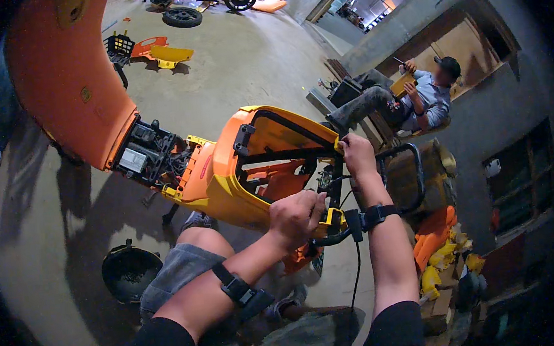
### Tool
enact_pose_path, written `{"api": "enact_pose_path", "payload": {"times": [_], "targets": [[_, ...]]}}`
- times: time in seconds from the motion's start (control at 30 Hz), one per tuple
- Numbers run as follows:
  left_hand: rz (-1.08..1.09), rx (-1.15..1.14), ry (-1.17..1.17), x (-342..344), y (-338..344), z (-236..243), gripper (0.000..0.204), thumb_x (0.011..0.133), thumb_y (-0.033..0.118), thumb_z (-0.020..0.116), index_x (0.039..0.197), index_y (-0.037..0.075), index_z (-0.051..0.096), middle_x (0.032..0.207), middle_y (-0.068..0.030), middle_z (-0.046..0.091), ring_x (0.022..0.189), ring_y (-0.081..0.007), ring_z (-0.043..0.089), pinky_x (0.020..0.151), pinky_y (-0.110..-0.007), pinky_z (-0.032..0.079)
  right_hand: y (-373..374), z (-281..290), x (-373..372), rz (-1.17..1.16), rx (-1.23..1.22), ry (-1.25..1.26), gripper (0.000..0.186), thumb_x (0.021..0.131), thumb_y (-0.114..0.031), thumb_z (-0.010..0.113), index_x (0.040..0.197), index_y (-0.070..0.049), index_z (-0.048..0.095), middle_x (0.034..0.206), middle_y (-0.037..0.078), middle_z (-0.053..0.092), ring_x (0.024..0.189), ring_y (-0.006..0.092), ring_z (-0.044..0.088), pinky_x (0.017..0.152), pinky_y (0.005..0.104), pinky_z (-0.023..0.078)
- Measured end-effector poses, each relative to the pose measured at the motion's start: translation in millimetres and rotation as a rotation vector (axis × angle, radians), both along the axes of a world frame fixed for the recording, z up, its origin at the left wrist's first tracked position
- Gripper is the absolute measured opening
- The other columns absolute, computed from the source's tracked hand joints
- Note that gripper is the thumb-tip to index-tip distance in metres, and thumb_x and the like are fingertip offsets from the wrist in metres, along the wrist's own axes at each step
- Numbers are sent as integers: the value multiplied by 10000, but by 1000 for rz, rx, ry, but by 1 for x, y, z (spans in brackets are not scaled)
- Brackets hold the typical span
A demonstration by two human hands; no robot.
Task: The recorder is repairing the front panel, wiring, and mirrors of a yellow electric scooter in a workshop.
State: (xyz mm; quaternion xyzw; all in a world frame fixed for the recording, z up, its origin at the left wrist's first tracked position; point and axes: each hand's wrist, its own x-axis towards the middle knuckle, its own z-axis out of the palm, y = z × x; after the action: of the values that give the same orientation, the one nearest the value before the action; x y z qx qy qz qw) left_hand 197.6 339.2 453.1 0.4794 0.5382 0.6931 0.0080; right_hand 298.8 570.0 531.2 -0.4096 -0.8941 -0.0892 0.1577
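In front of me is a partly stripped scooter with an orange and yellow rear body panel (217, 189) around an open seat bay. My right hand (358, 156) pinches the yellow rim at the bay's far rear corner. My left hand (293, 217) is curled at the near rear corner, beside a yellow bracket (335, 218); what its fingers hold is hidden behind the hand. Behind the bay, between and beyond my hands, sits a black tubular rear rack (421, 179). Black straps with small boxes circle both my wrists, and a thin black cable (356, 289) hangs near the right one.
The scooter's orange front shield (68, 78) rises at left, with exposed electronics (133, 158) beside it. A black round tub (131, 270) stands near my knee. Loose panels (171, 55) and a wheel (182, 17) lie farther off. A seated person (435, 97) holds a yellow part. Boxes and orange parts (433, 236) crowd the right.
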Motion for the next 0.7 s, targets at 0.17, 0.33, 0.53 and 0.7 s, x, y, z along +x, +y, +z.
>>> {"api": "enact_pose_path", "payload": {"times": [0.17,0.33,0.53,0.7], "targets": [[-1,16,-6,1,0,1,287,1010,228,607,758,91,587,676,-102,600,620,-300,651,544,-425,494,3,-9,1,-92,24,-13,204,926,-215,716,934,-17,672,909,211,710,890,422,681,794,509,537],[3,8,11,-1,0,-1,272,1004,218,614,765,89,596,675,-98,605,615,-297,653,546,-424,497,-1,-5,-4,-128,20,-61,259,947,-275,697,944,-22,636,902,206,704,880,432,679,774,526,541],[-10,17,2,-4,-4,3,229,995,210,624,805,82,636,698,-100,633,627,-298,667,557,-416,514,-14,-8,-16,-266,93,-156,318,986,-357,635,984,-39,638,1013,177,703,932,402,690,786,530,561],[-48,-4,-17,-4,-5,6,291,1020,221,594,784,56,641,697,-142,635,638,-337,665,579,-444,513,-13,-10,-16,-286,151,-213,341,1007,-411,583,979,-79,657,991,128,715,974,345,699,759,511,580]]}}
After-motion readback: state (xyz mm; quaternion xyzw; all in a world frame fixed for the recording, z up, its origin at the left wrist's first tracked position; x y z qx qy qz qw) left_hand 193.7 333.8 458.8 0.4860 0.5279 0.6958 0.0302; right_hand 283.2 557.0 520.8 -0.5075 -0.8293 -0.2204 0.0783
